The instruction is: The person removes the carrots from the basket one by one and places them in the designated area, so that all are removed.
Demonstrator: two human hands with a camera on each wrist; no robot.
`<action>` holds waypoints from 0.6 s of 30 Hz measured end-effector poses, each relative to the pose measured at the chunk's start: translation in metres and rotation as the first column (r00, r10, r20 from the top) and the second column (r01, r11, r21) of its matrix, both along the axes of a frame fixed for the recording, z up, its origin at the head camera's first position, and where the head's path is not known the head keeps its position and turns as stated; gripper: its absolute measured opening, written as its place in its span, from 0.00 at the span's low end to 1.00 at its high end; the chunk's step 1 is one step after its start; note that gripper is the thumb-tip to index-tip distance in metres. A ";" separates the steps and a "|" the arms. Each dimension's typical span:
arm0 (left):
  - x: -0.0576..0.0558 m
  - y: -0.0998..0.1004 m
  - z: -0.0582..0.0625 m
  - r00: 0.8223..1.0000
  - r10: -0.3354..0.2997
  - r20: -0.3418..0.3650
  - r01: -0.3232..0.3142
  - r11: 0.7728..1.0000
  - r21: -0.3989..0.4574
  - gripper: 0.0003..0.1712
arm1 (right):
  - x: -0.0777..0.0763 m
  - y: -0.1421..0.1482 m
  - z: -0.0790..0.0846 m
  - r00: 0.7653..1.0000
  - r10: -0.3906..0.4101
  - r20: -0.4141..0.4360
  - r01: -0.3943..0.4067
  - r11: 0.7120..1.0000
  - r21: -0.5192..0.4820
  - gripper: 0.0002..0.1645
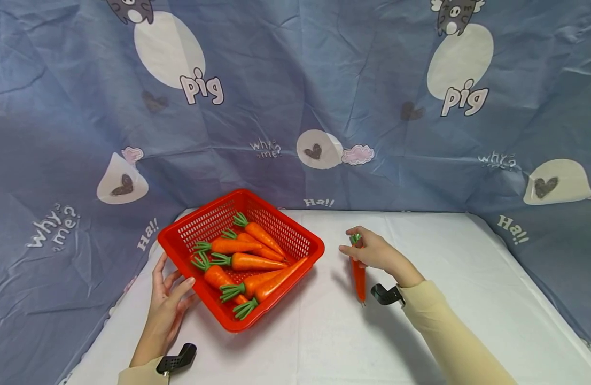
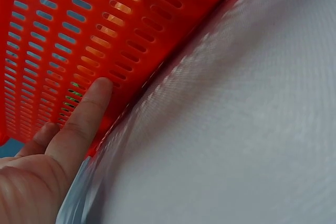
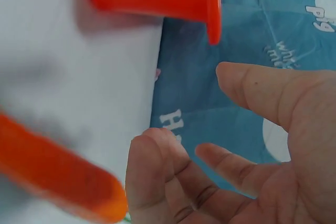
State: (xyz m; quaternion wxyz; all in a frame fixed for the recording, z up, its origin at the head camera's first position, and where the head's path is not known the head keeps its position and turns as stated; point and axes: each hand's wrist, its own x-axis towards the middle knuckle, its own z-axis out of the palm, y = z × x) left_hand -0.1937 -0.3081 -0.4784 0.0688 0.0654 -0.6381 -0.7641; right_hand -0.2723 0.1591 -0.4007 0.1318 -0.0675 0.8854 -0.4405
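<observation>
A red slotted basket (image 1: 199,224) stands turned at an angle on the white cloth and holds several orange carrots (image 1: 249,262) with green tops. At its near left corner is my left hand (image 1: 165,299). In the left wrist view, one nearly straight finger (image 2: 86,114) lies against the outside of the slotted wall. My right hand (image 1: 374,251) is over the green top of a single carrot (image 1: 359,280) right of the basket. The right wrist view shows this carrot (image 3: 58,171) blurred beside the fingertips, with thumb and fingers spread apart. Whether it touches the cloth, I cannot tell.
A white cloth (image 1: 468,267) covers the table. Behind it hangs a blue printed curtain (image 1: 257,107), which also runs down along both sides. Black wrist cameras (image 1: 389,295) are worn on both wrists.
</observation>
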 end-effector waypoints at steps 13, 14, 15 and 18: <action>0.000 0.000 0.000 1.000 -0.003 0.006 0.003 1.000 -0.022 0.54 | -0.008 -0.028 0.014 0.992 0.092 -0.085 -0.088 0.995 0.055 0.36; 0.000 0.000 0.000 1.000 -0.002 0.008 0.002 1.000 -0.023 0.54 | -0.008 -0.029 0.015 0.991 0.096 -0.091 -0.091 0.994 0.057 0.35; 0.000 0.001 0.000 1.000 0.000 0.011 0.000 1.000 -0.024 0.54 | -0.009 -0.031 0.016 0.990 0.102 -0.096 -0.097 0.993 0.060 0.35; 0.000 0.001 0.001 1.000 0.003 0.018 -0.003 1.000 -0.027 0.55 | -0.011 -0.035 0.020 0.988 0.115 -0.105 -0.109 0.992 0.068 0.34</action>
